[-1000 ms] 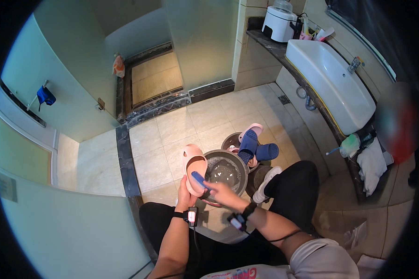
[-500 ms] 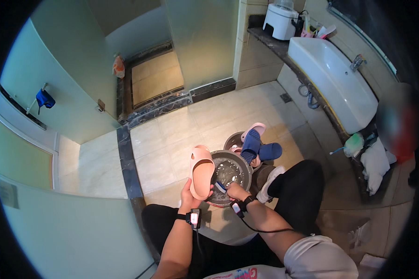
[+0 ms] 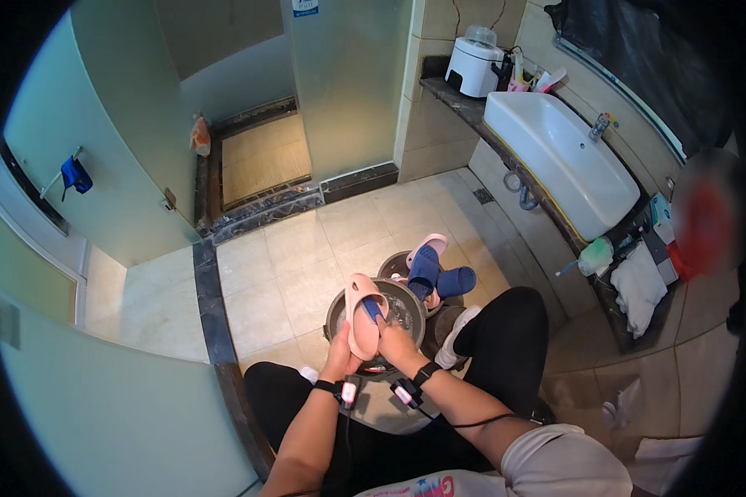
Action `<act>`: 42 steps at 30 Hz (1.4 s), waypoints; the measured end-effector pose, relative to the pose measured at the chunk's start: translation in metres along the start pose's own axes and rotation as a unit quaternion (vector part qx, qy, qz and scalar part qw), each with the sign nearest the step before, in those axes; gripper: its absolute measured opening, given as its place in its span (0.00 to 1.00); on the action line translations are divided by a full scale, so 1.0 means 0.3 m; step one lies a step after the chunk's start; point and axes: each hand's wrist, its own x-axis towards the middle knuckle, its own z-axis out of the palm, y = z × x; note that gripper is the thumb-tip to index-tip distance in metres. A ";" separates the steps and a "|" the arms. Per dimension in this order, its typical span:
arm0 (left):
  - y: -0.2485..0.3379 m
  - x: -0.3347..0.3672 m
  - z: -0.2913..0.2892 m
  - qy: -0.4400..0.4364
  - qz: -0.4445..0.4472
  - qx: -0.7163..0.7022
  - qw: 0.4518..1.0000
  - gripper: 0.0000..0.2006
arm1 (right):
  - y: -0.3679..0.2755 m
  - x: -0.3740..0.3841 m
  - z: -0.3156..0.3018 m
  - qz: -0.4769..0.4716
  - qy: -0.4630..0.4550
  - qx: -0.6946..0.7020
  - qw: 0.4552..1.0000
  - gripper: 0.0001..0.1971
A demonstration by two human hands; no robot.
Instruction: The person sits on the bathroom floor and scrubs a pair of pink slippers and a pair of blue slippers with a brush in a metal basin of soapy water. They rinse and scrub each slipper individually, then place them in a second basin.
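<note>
My left hand (image 3: 340,354) grips a pink slipper (image 3: 362,338) by its heel end, holding it upright over a grey basin of water. In my right hand (image 3: 399,345) is a blue scrubbing brush (image 3: 372,310), its head against the inside of the slipper near the strap. The brush is partly hidden by the slipper and my fingers. Below both hands is the grey basin (image 3: 334,316), with suds on its water. Just behind it, a second basin (image 3: 387,264) holds a dark blue slipper (image 3: 425,270), another blue slipper (image 3: 457,282) and pink slippers (image 3: 434,242).
A white washbasin (image 3: 547,157) is set in a dark counter on the right, with a white appliance (image 3: 475,66) at its far end. White cloth (image 3: 640,290) lies on a low ledge. Frosted glass panels (image 3: 352,91) and a dark stone sill (image 3: 265,214) bound the tiled floor.
My right hand has lifted the brush from beside the basin's water into the slipper. The slipper has shifted over the basin. The whole view has moved slightly.
</note>
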 end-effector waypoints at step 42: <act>0.063 0.012 -0.024 0.103 0.040 0.054 0.992 0.27 | 0.075 -0.076 0.082 0.025 -0.027 0.379 0.925 0.20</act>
